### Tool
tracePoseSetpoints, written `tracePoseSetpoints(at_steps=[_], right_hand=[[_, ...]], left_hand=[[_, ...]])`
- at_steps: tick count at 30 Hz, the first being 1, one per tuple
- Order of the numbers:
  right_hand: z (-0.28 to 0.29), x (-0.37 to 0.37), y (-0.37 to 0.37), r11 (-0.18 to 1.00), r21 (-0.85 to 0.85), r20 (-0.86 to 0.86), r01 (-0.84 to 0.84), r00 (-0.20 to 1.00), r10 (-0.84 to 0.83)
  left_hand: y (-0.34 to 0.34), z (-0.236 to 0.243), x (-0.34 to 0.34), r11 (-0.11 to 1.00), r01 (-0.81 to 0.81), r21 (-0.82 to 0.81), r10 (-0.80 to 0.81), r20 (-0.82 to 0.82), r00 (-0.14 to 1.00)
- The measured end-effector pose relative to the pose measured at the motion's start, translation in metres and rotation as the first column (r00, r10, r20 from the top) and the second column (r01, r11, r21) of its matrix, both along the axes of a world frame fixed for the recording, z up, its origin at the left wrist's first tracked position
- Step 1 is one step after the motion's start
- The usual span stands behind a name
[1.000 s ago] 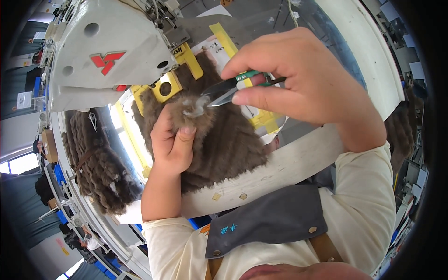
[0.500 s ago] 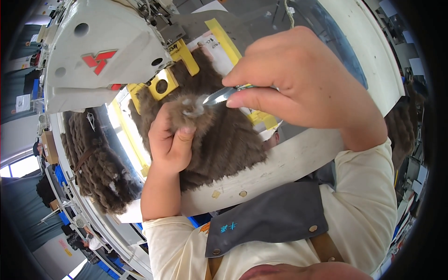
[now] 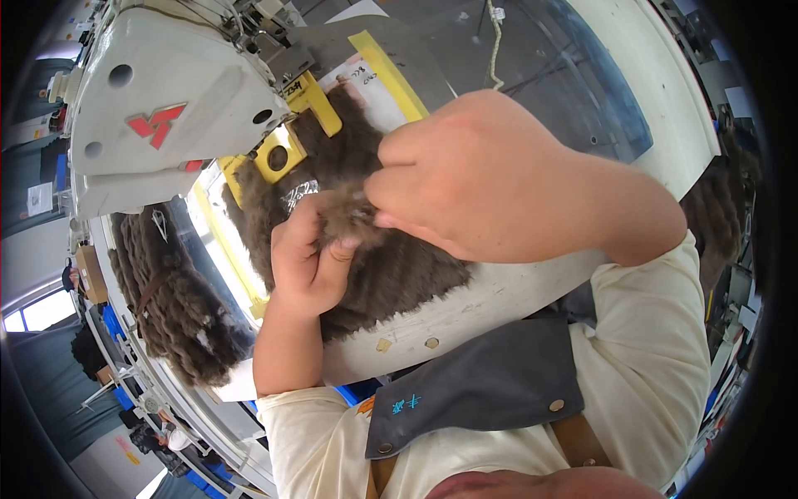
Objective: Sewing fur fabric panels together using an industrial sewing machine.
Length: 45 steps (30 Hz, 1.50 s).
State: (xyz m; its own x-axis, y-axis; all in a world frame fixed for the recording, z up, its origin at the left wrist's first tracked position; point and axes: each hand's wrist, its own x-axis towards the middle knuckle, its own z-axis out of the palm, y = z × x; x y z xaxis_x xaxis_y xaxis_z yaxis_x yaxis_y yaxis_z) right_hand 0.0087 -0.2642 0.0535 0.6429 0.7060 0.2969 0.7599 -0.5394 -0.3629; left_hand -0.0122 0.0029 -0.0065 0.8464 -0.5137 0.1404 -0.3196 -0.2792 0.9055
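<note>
Head view: one white curved work table [image 3: 532, 287], pale at its near edge, with a dark, glossy, see-through surface [image 3: 573, 108] at upper right; above the latter, a thin off-white cord [image 3: 498, 50]. At upper left, one white enamelled machine head [image 3: 199, 96] with a red emblem; beside it, a yellow flat plate with a round hole [image 3: 295, 154] and a yellow hooked bracket [image 3: 320, 108]. Beyond, a white paper sheet [image 3: 366, 79] edged by a yellow strip [image 3: 389, 75]. At left, a bundle of brown ribbed fur [image 3: 170, 291]; behind, blue-grey curtains [image 3: 41, 366]. One dark brown fur piece [image 3: 416, 279], lying on the table under both hands. Left hand [image 3: 309, 258]: thumb and fingers pinching a raised lighter brown fur tuft [image 3: 349, 218]. Right hand [image 3: 474, 183]: at the tuft, fingers curled; whether their tips are pressed together, or on what, cannot be told. Against the earlier frames: the right hand is nearer the left; the green-handled metal snips, formerly visible, are out of sight; a shiny silvery patch [image 3: 302, 193] now shows beside the left hand. Container: one tan cardboard box [image 3: 91, 274], far left, contents indiscernible.
</note>
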Motion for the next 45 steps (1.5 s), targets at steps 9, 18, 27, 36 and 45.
tracePoseSetpoints(at_steps=[9, 18, 27, 36, 45], right_hand=[[0.024, 0.005, -0.02, 0.995, 0.091, 0.28, -0.045, 0.96, 0.018], [0.007, 0.0, -0.005, 0.988, 0.13, 0.343, -0.081, 0.939, 0.031], [0.013, 0.003, -0.008, 0.988, 0.099, 0.33, -0.117, 0.941, 0.079], [0.017, 0.008, -0.015, 0.982, 0.141, 0.412, -0.122, 0.91, 0.054], [0.003, 0.004, -0.002, 0.986, 0.115, 0.366, -0.117, 0.928, 0.068]], left_hand=[[-0.003, 0.002, -0.002, 0.994, -0.081, -0.07, 0.077, -0.063, 0.995], [-0.002, 0.001, -0.003, 0.996, -0.032, -0.079, 0.031, -0.021, 0.999], [-0.003, 0.001, -0.005, 0.996, -0.064, -0.069, 0.068, 0.043, 0.997], [-0.002, -0.001, -0.006, 0.992, -0.072, -0.108, 0.076, 0.039, 0.996], [-0.002, 0.0, -0.008, 0.994, -0.051, -0.097, 0.055, 0.04, 0.998]])
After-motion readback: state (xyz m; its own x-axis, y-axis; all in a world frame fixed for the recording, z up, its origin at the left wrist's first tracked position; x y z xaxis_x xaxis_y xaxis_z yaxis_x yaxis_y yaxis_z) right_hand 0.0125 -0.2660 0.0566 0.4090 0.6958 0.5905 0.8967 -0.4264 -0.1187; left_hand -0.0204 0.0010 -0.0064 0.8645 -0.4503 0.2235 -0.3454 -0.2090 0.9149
